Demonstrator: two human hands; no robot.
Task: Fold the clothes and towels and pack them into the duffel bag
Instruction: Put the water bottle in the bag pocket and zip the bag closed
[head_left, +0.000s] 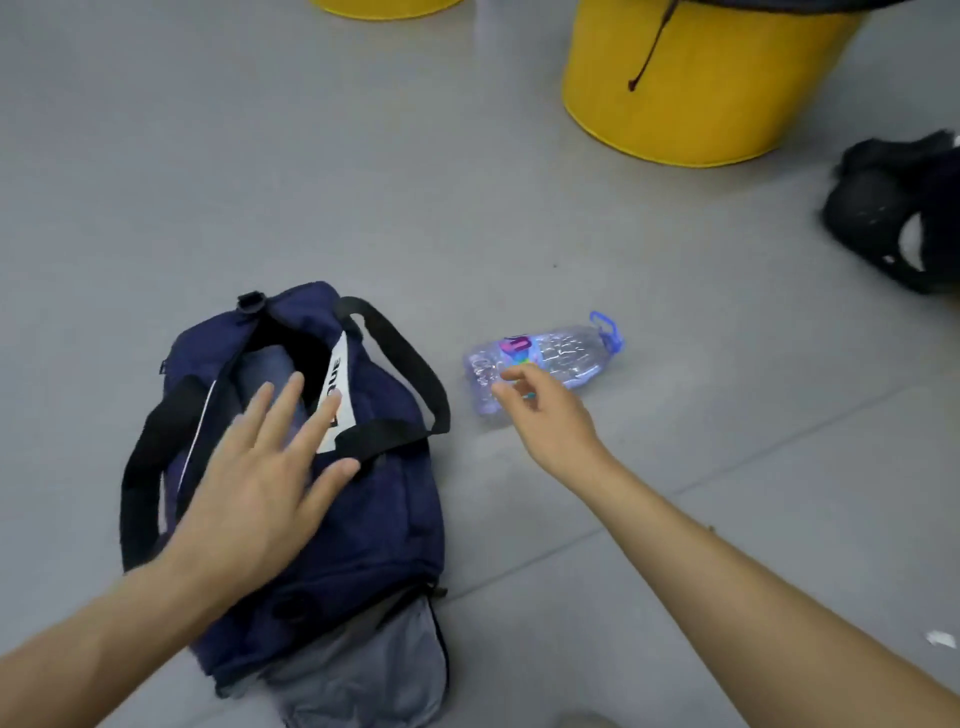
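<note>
On the grey floor (208, 182), at the near left, lies a navy duffel bag (395, 519) with its top zip open and its two black handles (410, 364) fallen to either side. A folded blue-grey garment (262, 366) shows inside the opening, beside a white panel with dark lettering. A lighter grey pocket (374, 670) hangs open at the bag's near end.

The left hand (260, 483) is over the opening, palm down, its fingers straight and spread apart, holding nothing. The right hand (550, 421) reaches out to the bag's right, its fingers loosely bent over the base of a clear plastic bottle (561, 353) that lies on its side with a blue cap loop pointing away; motion blur makes it hard to say whether the fingertips touch the bottle, and they are not closed round it.

Smooth matte flooring runs across the whole view, with thin seams crossing diagonally near the bag and under the right forearm. Toward the far side stands a yellow drum (691, 88) with a black cord (649, 52) hanging down its wall; a second yellow rim (384, 6) shows to its left. A black bundle (898, 213) lies at the floor's right edge, and a small white scrap (940, 638) near the right corner.
</note>
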